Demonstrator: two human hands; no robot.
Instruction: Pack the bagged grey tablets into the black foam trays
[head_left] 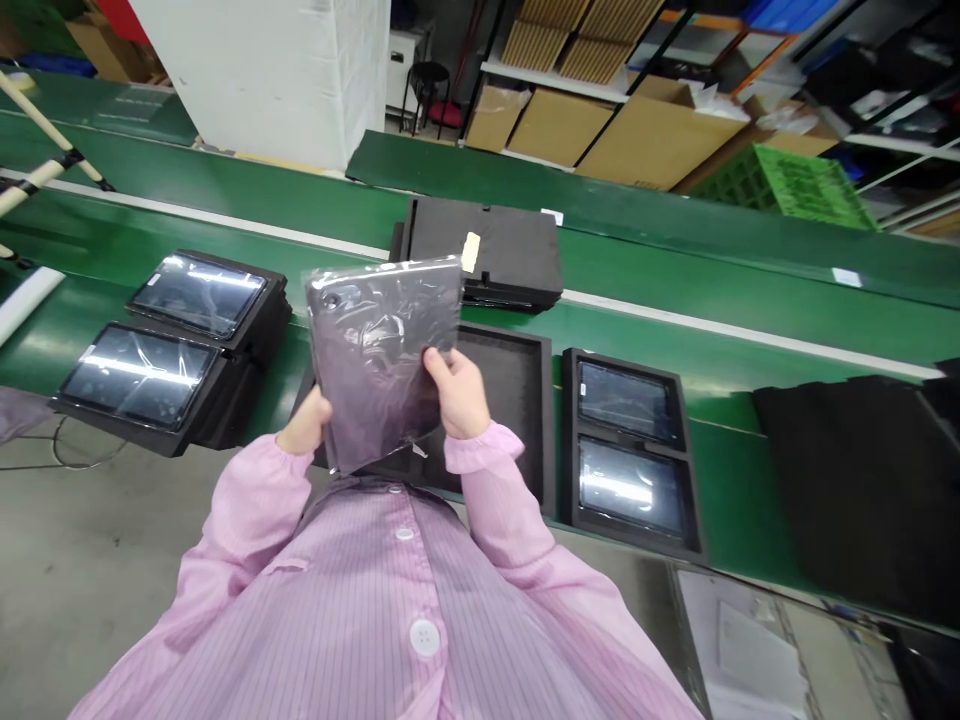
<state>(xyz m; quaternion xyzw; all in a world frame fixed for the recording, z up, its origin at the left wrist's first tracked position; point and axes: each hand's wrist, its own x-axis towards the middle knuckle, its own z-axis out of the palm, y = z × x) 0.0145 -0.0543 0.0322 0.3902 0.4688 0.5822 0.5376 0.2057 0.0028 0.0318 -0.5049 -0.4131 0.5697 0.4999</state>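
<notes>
Pinching the bagged tablet (pixel 375 370) by its left edge with your left hand (pixel 304 422) and its right side with your right hand (pixel 461 393), you hold it between them; keep both grips even, as plastic film (pixel 386 300) may slip. A black tray (pixel 550 420) lies beneath your right hand.

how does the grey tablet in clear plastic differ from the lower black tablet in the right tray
The plastic-wrapped grey tablet is held up; the black tablet lies in the black tray. The grey tablet shows its back; the black tablet, its glossy screen. Both are rectangular.
</notes>
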